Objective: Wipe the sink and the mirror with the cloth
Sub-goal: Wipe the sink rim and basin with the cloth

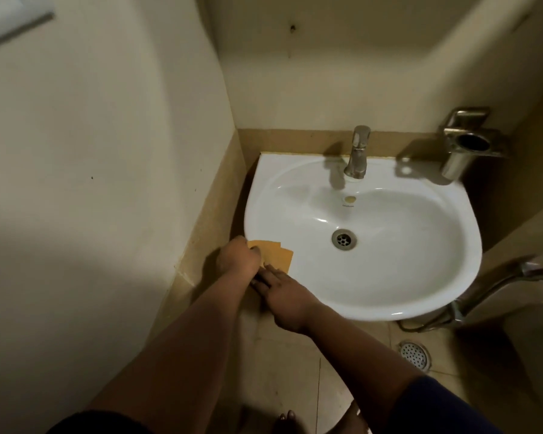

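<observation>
Both our hands meet at the sink's near-left rim, left hand curled on the folded orange cloth, right hand fingers straight beside it; sink-wiping seems barely begun, basin sweep next.

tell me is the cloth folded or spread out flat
Folded: the orange cloth shows stepped, layered edges on the sink rim, partly under the left hand.

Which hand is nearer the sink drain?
Right. The right hand lies at the sink's front-left rim, closer to the drain; the left hand, on the orange cloth, sits farther left.
</observation>
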